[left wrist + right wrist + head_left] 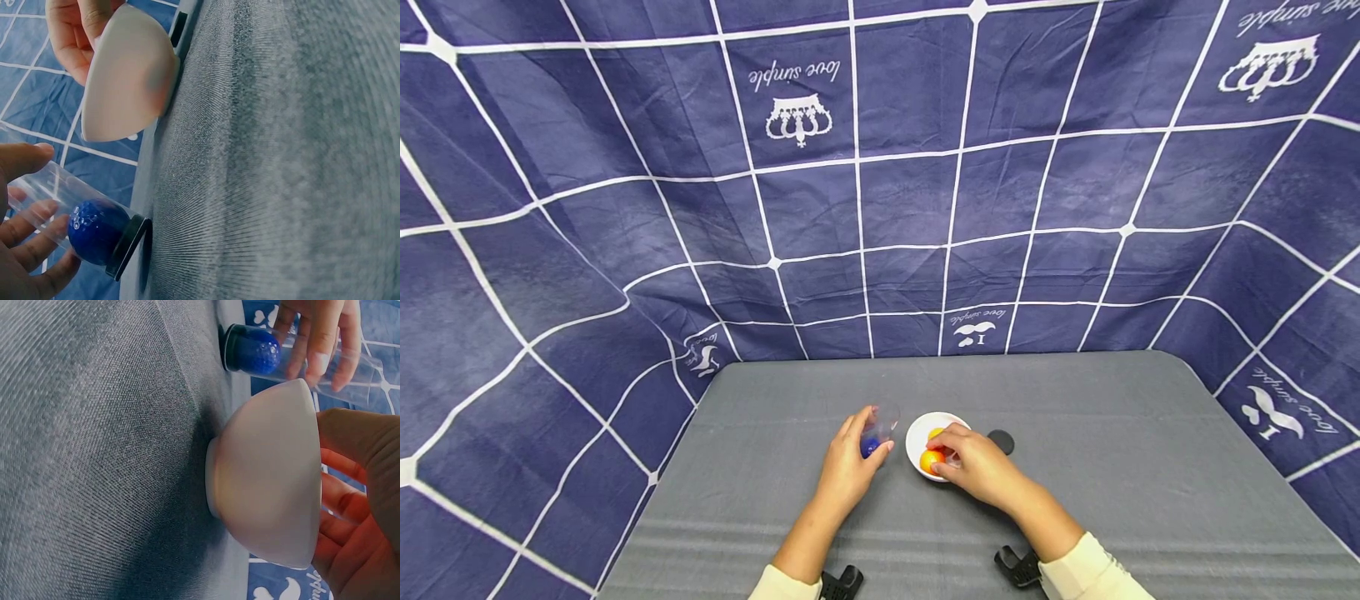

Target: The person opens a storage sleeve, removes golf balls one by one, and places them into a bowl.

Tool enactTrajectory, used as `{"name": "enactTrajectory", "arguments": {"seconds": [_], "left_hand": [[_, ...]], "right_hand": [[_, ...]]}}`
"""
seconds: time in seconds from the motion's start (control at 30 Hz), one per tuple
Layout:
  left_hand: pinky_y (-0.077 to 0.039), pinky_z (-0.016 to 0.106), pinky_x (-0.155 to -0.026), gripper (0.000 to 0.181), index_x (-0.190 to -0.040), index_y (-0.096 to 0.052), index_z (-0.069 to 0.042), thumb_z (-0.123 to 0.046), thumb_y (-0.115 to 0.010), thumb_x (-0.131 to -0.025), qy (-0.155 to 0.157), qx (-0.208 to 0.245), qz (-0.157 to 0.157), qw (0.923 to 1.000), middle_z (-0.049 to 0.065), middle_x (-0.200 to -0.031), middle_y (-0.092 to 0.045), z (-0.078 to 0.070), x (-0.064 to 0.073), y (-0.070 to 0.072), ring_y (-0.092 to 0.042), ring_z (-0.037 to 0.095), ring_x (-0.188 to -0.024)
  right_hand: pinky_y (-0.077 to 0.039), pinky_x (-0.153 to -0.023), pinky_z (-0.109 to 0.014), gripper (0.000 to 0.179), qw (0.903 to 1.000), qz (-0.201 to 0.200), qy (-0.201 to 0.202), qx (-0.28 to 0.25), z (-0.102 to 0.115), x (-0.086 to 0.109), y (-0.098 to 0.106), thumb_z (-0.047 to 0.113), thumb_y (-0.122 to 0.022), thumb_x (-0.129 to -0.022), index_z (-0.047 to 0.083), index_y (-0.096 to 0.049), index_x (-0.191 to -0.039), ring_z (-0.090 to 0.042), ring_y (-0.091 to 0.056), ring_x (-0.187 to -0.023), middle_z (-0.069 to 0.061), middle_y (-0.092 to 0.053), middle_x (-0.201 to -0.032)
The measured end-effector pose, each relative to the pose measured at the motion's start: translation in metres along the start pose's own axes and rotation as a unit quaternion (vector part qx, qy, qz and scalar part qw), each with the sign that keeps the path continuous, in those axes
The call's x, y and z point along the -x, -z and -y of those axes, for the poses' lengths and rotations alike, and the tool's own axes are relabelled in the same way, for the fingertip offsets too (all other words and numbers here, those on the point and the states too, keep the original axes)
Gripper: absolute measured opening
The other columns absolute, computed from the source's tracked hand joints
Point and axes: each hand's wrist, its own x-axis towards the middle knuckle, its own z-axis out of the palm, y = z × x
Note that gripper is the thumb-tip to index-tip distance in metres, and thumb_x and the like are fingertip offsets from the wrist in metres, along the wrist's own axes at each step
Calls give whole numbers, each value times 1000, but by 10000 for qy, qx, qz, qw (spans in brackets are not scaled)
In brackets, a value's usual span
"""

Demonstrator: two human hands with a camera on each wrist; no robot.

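A clear tube (pixel 59 184) with a black base (pixel 128 247) stands on the grey table, a blue ball (pixel 97 231) at its bottom. My left hand (pixel 847 462) holds it, thumb on one side and fingers round the other. To its right is a white bowl (pixel 272 475) with an orange ball (pixel 931 462) and a yellow ball (pixel 936 433) inside. My right hand (pixel 981 467) reaches over the rim and pinches the orange ball between thumb and fingers. The bowl wall hides those fingertips in the right wrist view.
A black round disc (pixel 1001 442) lies on the grey table (pixel 1075 417) just right of the bowl, partly behind the right hand. Blue cloth with white lines (pixel 902 200) hangs behind the table and along both sides.
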Motion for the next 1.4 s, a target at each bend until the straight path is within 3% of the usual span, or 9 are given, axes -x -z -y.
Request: {"name": "enactTrajectory", "arguments": {"seconds": [0.5,0.8,0.93,1.17,1.4], "left_hand": [[-55,46,-98,63,-139,-59,-18,-20,-85,-81,-143,179,-13,9997,8,-121,-73,2,2,-2,-70,24,-113],[-54,46,-99,66,-140,-60,-19,-18,-86,-79,-500,129,-140,9986,10,-121,-73,-2,1,2,-70,24,-113],[-54,45,-98,67,-140,-60,-18,-18,-87,-79,-606,28,-144,9981,6,-120,-74,-6,0,2,-71,21,-113],[-54,45,-96,61,-131,-65,-13,-18,-89,-75,-929,-271,-281,9949,2,-117,-76,-11,0,2,-70,24,-110],[-50,44,-93,57,-128,-69,-21,-22,-89,-75,-1203,-722,-375,9894,-1,-117,-74,-18,1,3,-68,21,-110]], "right_hand": [[-56,-79,-30,23,9981,-617,53,-55,-3,4,1,12,-82,-82,10,-74,-103,-14,-68,-85,-1,-70,-97],[-59,-76,-36,27,9930,-1017,112,-595,-3,5,6,6,-80,-83,5,-73,-110,-18,-68,-83,-7,-70,-98],[-59,-75,-32,27,9902,-1088,83,-872,-4,5,6,5,-79,-84,4,-73,-109,-16,-68,-82,-7,-70,-97],[-60,-75,-27,28,9777,-1195,-168,-1721,-3,4,7,2,-78,-84,0,-71,-112,-6,-67,-83,-11,-70,-98],[-59,-79,-22,30,9667,-1190,-398,-2231,0,5,10,3,-77,-86,1,-70,-116,-6,-69,-87,-17,-70,-105]]}}
